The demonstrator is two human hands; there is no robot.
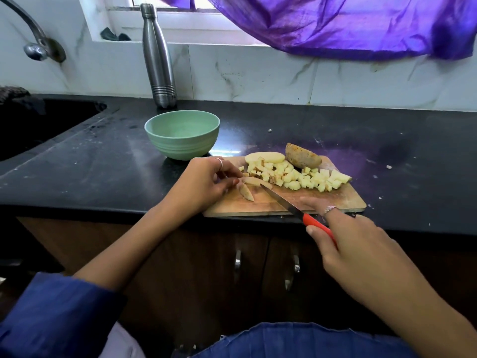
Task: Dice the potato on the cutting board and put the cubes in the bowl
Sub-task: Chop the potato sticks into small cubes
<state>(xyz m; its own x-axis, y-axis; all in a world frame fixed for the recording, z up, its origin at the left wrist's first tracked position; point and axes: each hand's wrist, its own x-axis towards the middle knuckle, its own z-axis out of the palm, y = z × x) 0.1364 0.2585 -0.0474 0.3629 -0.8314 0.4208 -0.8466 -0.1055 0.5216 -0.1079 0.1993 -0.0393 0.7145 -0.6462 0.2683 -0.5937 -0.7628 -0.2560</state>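
head view
worktop [108, 161]: black polished stone, dusty, scattered pale crumbs and smears; front edge runs across the lower middle of frame
sink [38, 125]: dark basin sunk into the worktop's far-left corner, curved metal tap [31, 34] above it
wall: white marble-look tiles with grey veining behind the worktop, window sill above
curtain [348, 24]: purple sheer fabric hanging across the window, top right
bottle [158, 58]: steel, upright at the worktop's back edge against the tiles; small mark near its base, too small to read
cabinets [258, 254]: dark brown doors under the worktop, two metal handles
bowl [182, 134]: pale green, ribbed sides, upright, nothing seen inside; on the worktop just beside the cutting board's far-left corner
cutting board [343, 200]: wood, lying at the worktop's front edge, right of centre
potato cubes [299, 178]: pile across the board's far half, none in the bowl
potato half [302, 159]: skin on, at the board's far edge, touching the pile
potato slab [264, 157]: pale cut piece, far edge, left of the half
potato strips [254, 183]: two thin pieces near the board's left edge
left hand [206, 183]: fingers curled, fingertips pinching the near ends of the strips; ring on one finger
right hand [361, 244]: wrapped round the red handle, forefinger stretched out over the board's near edge; ring on it
knife [278, 198]: blade angled up-left, tip at the strips
sleeve [59, 313]: blue, left arm
writing: none readable
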